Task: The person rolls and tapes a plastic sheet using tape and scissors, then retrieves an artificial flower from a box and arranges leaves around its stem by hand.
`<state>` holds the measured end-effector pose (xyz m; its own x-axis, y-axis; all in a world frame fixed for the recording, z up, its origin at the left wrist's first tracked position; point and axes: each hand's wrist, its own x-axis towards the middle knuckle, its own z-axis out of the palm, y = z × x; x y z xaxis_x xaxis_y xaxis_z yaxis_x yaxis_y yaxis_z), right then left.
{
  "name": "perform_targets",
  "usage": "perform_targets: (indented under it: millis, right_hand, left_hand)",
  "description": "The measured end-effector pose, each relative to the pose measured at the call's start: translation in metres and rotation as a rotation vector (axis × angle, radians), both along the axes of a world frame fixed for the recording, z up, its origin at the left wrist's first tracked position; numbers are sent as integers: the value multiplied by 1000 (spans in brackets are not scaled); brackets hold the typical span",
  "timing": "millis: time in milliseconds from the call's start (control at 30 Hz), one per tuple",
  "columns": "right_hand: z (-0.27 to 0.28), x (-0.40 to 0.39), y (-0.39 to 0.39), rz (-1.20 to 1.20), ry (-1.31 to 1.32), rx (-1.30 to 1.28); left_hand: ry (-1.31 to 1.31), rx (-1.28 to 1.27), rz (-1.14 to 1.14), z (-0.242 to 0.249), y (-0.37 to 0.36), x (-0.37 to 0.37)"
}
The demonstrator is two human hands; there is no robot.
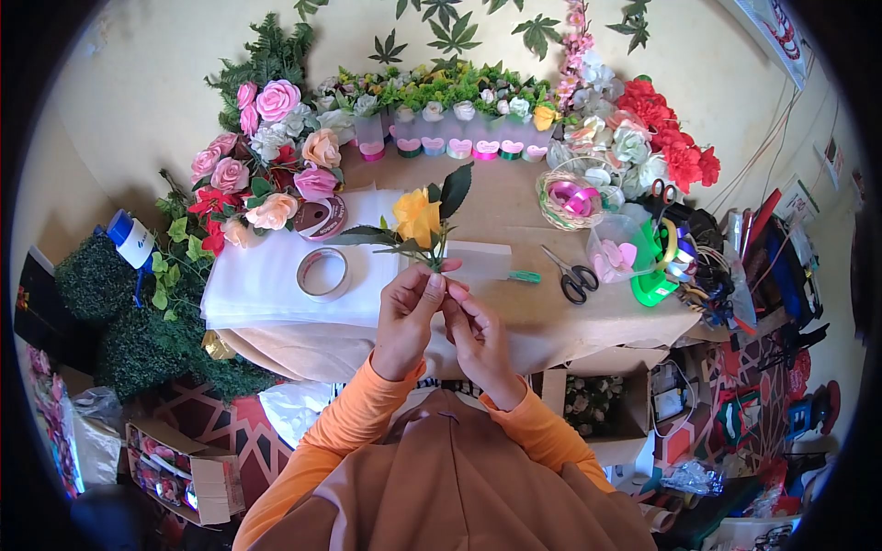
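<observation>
A yellow artificial rose [416, 219] with dark green leaves stands upright above the near part of the table. Its stem is pinched between the thumb and fingers of my left hand [411, 310]. My right hand [480, 338] is closed at the lower end of the same stem, its fingertips touching those of the left; the stem's end is hidden by the fingers. Just left of my hands, a roll of clear tape [322, 274] lies on a stack of white translucent sheets [248, 275]. To the right are black-handled scissors [577, 283] and a green box cutter [524, 276].
Pink and peach artificial flowers [278, 99] are heaped at the back left, red ones [680, 147] at the back right. Between them stands a row of small wrapped bouquets [459, 133]. A wicker basket [568, 197] and a clear plastic container [614, 253] hold ribbon and pink pieces.
</observation>
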<state>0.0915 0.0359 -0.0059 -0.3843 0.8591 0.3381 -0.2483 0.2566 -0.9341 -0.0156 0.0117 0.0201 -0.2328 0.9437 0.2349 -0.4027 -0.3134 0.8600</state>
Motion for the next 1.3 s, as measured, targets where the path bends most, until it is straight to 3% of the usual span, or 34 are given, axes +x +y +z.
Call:
perform_targets:
  millis: [567,933,1300]
  right_hand:
    - [6,4,1,97,60,-169]
    - [-1,-3,-2,-86,-77,141]
    - [-3,-9,-4,-120,-58,184]
  left_hand:
    - [-5,-4,17,-6,2,1]
    - [-40,49,119,-7,1,15]
    - [-55,88,244,-7,-1,23]
